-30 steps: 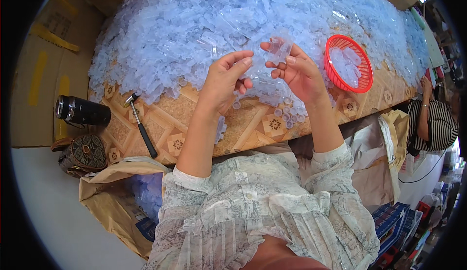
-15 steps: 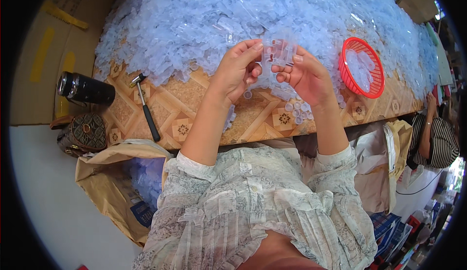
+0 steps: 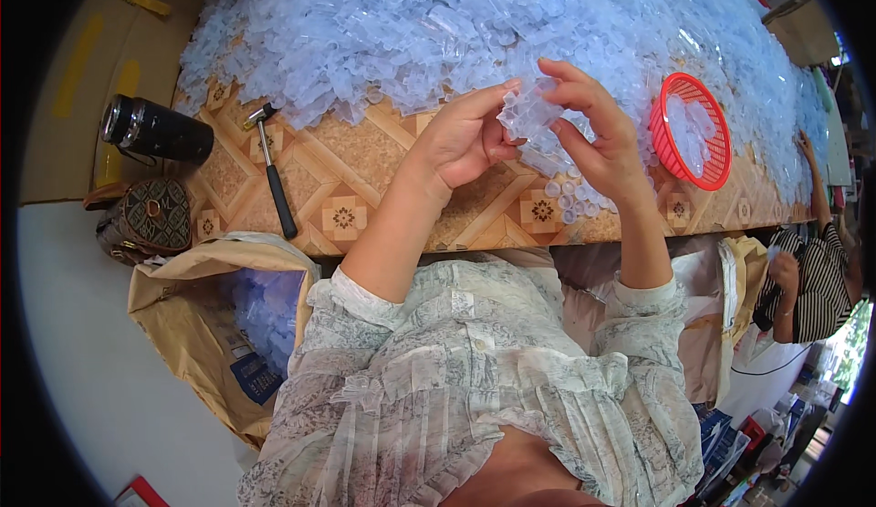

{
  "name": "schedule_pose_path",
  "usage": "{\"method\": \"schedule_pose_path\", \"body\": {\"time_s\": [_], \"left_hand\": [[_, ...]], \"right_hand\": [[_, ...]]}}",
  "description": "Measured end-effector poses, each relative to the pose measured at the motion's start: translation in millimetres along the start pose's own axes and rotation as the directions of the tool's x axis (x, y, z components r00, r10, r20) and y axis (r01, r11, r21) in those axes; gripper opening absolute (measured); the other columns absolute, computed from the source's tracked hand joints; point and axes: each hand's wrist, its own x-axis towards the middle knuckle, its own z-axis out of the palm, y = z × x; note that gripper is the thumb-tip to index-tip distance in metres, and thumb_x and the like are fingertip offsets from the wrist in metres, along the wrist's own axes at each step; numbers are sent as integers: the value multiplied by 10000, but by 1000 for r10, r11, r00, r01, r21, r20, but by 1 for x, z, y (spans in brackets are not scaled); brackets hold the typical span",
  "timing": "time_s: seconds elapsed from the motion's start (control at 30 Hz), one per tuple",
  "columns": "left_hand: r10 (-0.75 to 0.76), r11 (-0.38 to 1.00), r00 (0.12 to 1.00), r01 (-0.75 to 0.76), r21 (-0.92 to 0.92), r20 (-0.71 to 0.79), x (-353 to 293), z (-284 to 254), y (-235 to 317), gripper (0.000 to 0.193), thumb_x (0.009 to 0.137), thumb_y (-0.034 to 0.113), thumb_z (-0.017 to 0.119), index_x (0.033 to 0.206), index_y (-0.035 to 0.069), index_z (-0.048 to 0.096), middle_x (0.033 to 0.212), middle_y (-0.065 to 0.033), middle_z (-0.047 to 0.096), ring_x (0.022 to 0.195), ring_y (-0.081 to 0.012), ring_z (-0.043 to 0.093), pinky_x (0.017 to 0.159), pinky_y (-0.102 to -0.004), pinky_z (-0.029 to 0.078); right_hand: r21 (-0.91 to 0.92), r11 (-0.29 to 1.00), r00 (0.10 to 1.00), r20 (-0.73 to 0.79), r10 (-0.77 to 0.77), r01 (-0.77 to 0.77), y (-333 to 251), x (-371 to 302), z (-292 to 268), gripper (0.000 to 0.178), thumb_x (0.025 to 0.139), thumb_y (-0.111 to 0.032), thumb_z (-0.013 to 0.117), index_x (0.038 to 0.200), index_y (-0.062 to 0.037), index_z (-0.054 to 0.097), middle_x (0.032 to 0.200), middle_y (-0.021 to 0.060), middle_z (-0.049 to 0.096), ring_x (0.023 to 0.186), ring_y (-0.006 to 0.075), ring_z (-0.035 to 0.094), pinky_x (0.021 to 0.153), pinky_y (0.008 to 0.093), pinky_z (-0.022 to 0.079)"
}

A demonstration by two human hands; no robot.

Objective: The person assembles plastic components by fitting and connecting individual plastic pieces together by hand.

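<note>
While the left hand [image 3: 465,142] is pinching a clear piece [image 3: 526,116] by its left edge, fingers bent and nearly closed, the right hand [image 3: 598,142] is curving half open around the other side, thumb and fingers parted; whether it is gripping too, I cannot tell. The piece is hanging left of the basket [image 3: 669,151], which is itself holding loose pieces [image 3: 691,133]. Behind the basket and to its left, a bluish pile [image 3: 392,37] is covering much of the table [image 3: 401,174]. Small caps [image 3: 570,198] are clustering just left of the basket, slightly nearer the body. Well left of it a hammer [image 3: 275,178] is lying, and farther left a flask [image 3: 173,135] is resting. Nearer than the basket, on its right, a person [image 3: 818,311] in stripes is working
</note>
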Motion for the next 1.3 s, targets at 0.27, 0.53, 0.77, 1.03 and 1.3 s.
{"method": "schedule_pose_path", "body": {"time_s": [0.27,0.53,0.77,1.03,1.3], "left_hand": [[118,989,987,-108,101,-108,-3,4,3,293,931,322,539,1110,91,553,848,-1,594,655,-75,527,470,-198,366],[460,746,864,-250,617,-206,1,7,-7,427,893,301,587,1165,-23,530,716,33,520,571,-30,444,472,-184,352],[315,932,894,-227,282,-318,-4,-15,17,414,905,373,486,1178,64,534,852,-76,654,565,-81,488,452,-209,337],[403,915,894,-396,76,-195,-24,-43,37,448,939,340,364,1295,84,456,1007,-145,650,640,-124,526,475,-220,384],[391,919,891,-365,146,-231,-30,-42,38,507,949,436,426,1319,90,410,978,-148,652,641,-125,574,511,-242,433]], "right_hand": [[-223,970,995,41,-91,98,1,5,2,377,797,57,574,1143,-91,601,1211,120,526,1043,235,556,817,309,477],[259,819,848,0,531,-513,-20,0,41,492,854,-259,645,1261,-46,470,1068,100,519,819,139,559,679,262,467],[76,892,880,-146,452,-445,11,15,20,367,822,-175,643,1143,-18,564,1071,95,578,897,175,573,735,297,481],[-514,842,985,-132,109,-162,27,64,-2,220,826,-164,614,1002,-35,637,1021,166,615,978,322,586,831,383,473],[-614,776,979,28,203,-144,70,121,76,302,819,-281,615,1001,-41,626,953,174,614,860,354,623,727,431,504]]}}
